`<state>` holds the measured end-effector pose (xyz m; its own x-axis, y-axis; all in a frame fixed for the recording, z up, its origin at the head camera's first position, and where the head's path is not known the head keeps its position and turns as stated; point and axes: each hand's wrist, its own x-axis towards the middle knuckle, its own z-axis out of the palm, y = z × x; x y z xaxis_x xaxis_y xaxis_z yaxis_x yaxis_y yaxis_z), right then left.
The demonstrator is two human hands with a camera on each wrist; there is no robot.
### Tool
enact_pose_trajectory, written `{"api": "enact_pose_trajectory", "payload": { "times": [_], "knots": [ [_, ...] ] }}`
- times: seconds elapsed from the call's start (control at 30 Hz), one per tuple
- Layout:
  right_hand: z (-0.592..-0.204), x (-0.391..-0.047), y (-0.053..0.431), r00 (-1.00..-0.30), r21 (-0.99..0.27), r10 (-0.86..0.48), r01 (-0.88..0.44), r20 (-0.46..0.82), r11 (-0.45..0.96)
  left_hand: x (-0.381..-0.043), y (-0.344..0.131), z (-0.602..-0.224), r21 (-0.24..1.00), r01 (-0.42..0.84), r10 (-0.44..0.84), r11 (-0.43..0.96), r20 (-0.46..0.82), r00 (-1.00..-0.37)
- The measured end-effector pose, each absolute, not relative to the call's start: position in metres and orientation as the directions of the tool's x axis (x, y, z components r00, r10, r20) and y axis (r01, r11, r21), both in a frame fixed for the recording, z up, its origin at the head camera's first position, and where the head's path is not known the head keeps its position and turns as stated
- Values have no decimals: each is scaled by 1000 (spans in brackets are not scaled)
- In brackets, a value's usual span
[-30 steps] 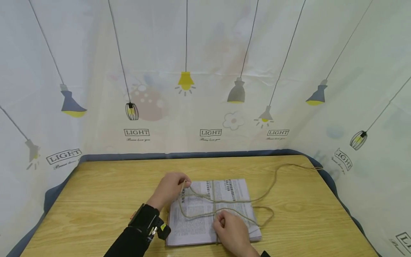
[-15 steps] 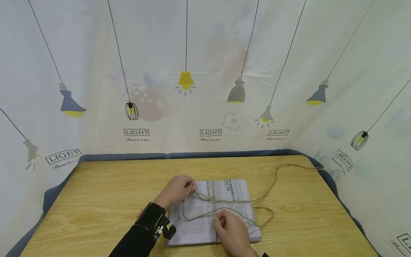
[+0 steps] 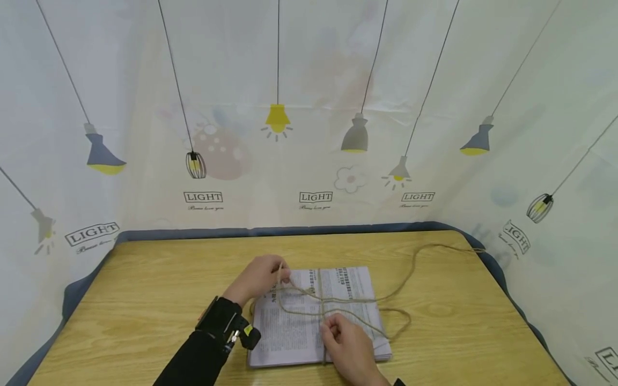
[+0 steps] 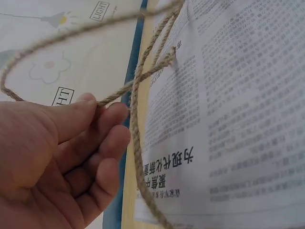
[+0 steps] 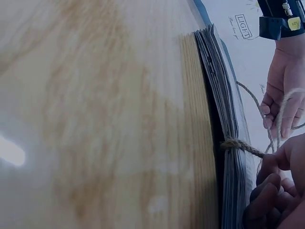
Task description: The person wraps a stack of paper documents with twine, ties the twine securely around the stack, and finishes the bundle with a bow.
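Observation:
A stack of newspapers (image 3: pixel 285 343) lies on the table in the head view, with jute twine (image 3: pixel 350 301) running across it and around it. At the stack's far left corner my left hand (image 3: pixel 258 279) pinches the twine between thumb and forefinger, raising a loop. The left wrist view shows that pinch, with the twine (image 4: pixel 137 162) hanging in front of the printed page. Over the near part of the stack, my right hand (image 3: pixel 351 346) has curled fingers gripping the twine. In the right wrist view the twine (image 5: pixel 240 144) wraps the stack's edge and runs into those fingers.
The wooden table (image 3: pixel 169 300) extends around the stack. A free length of twine trails to the table's far right edge. Behind stands a pale curtain (image 3: pixel 309 161) printed with lamps, its blue border along the table's back.
My left hand went slightly right, then back left and up. The raised twine loop has drawn farther from the near edge. My right hand stays in place.

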<state>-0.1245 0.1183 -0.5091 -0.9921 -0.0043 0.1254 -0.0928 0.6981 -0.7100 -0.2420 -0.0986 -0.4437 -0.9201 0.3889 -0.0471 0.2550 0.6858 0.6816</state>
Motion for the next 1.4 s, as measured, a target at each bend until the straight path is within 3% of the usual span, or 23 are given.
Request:
{"api": "enact_pose_trajectory", "payload": {
  "times": [0.53, 0.9, 1.17, 1.4],
  "knots": [
    [-509, -126, 120, -992, -700, -38, -109, 117, 706, -246, -96, -450, 739, 367, 434, 564, 113, -894],
    [-509, -125, 121, -994, -716, -38, -103, 106, 691, -243, -84, -451, 473, 474, 405, 743, 246, -880],
    [-511, -125, 122, -995, -750, -56, -102, 86, 653, -238, -70, -454, 409, 537, 495, 738, 214, -842],
    [-512, -126, 123, -995, -752, -66, -104, 80, 651, -236, -63, -458, 468, 543, 534, 697, 167, -829]
  ]
}}
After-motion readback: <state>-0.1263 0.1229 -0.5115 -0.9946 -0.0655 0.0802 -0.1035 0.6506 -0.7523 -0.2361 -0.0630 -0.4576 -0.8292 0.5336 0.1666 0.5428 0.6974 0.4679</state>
